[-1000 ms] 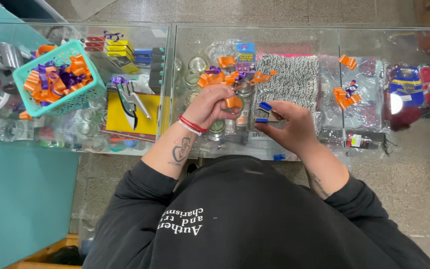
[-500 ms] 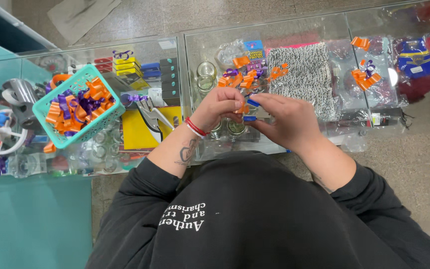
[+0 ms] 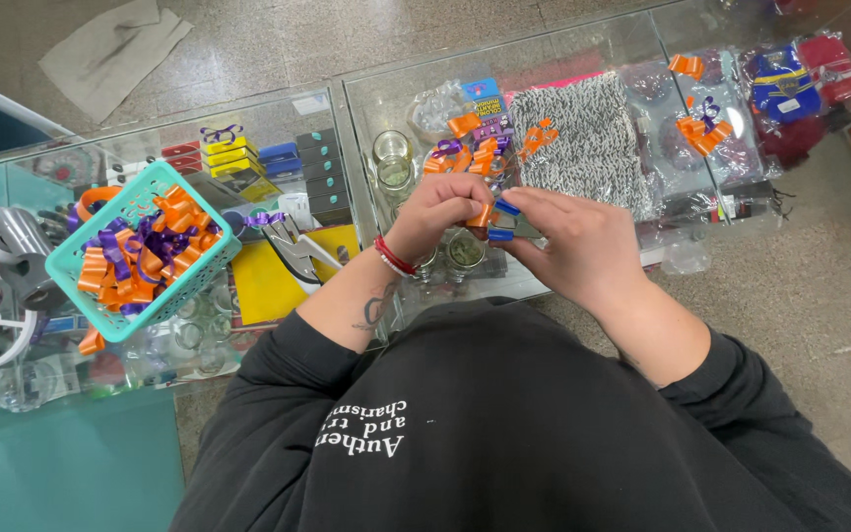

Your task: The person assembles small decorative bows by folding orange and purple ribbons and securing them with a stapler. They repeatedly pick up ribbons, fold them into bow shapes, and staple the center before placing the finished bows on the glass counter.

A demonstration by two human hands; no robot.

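Observation:
Over a glass counter (image 3: 357, 108), my left hand (image 3: 440, 212) pinches a small orange ribbon bow (image 3: 483, 216) between thumb and fingers. My right hand (image 3: 573, 241), with blue nails, meets it from the right and grips a small dark object at the bow; what that object is I cannot tell. A red band circles my left wrist. Just beyond my hands lie several orange and purple bows (image 3: 470, 148) on the glass.
A teal basket (image 3: 71, 258) full of orange and purple bows sits at the left. Pliers (image 3: 293, 251) lie on a yellow card beside it. A grey knitted piece (image 3: 583, 138), packaged items (image 3: 785, 84) and small glass jars (image 3: 393, 158) show on and under the glass.
The view has shifted, so the counter sits higher and more to the right. My hands have stayed together on the orange bow, working it between the fingers.

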